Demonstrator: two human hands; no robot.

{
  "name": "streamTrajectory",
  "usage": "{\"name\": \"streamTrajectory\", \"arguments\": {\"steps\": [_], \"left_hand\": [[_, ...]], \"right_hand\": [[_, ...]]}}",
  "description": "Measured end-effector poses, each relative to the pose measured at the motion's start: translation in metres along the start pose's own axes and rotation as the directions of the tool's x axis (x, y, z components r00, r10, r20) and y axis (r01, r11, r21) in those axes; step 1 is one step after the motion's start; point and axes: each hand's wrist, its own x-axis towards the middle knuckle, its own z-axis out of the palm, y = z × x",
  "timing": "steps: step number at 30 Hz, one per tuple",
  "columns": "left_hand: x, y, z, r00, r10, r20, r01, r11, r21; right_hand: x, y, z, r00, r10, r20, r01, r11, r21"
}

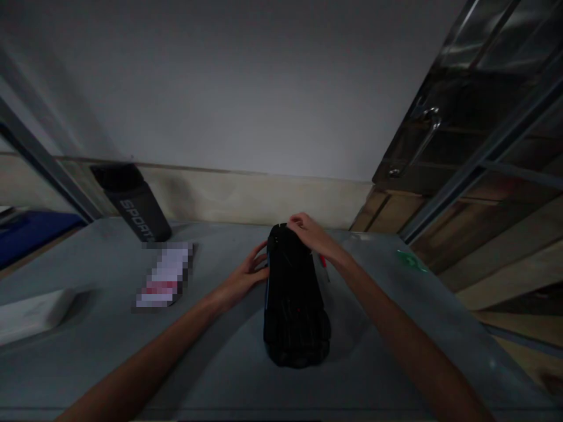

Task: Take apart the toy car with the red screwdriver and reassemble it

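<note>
An upside-down toy car lies on the grey table, its black underside and wheels facing up. A bit of blue body shows along its left edge. My left hand holds the car's left side, thumb and fingers spaced along it. At the far end, my right hand has its thumb and fingertips pinched together over the car's right corner. Whatever may be between those fingers is too small to see. Beside the car, partly behind my right wrist, lies a screwdriver with a red handle.
On the left of the table are a phone with a blurred-out screen, a white block-shaped object and a dark bottle marked SPORT. A small green item lies at the right. Behind are a wall and a door handle.
</note>
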Motion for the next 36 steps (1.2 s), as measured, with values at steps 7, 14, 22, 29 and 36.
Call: {"name": "streamTrajectory", "arguments": {"steps": [7, 14, 22, 29, 36], "left_hand": [[0.004, -0.01, -0.003, 0.997, 0.066, -0.029, -0.066, 0.998, 0.011], [0.007, -0.013, -0.006, 0.997, 0.068, -0.024, -0.067, 0.997, 0.032], [0.001, 0.005, 0.005, 0.999, -0.001, -0.036, 0.004, 0.997, 0.072], [0.003, 0.007, 0.007, 0.997, -0.035, -0.065, 0.039, 0.997, 0.063], [0.005, 0.001, 0.0, 0.998, -0.032, -0.052, 0.034, 0.999, 0.041]], "right_hand": [[-0.086, -0.047, 0.045, 0.89, -0.434, 0.144, 0.455, 0.818, -0.351], [-0.115, -0.038, 0.047, 0.895, -0.377, 0.237, 0.438, 0.84, -0.321], [-0.128, -0.047, 0.002, 0.95, -0.308, 0.041, 0.306, 0.904, -0.298], [-0.136, -0.053, -0.048, 0.988, -0.151, 0.014, 0.148, 0.944, -0.294], [-0.125, -0.036, -0.076, 0.988, 0.06, 0.142, -0.028, 0.977, -0.213]]}}
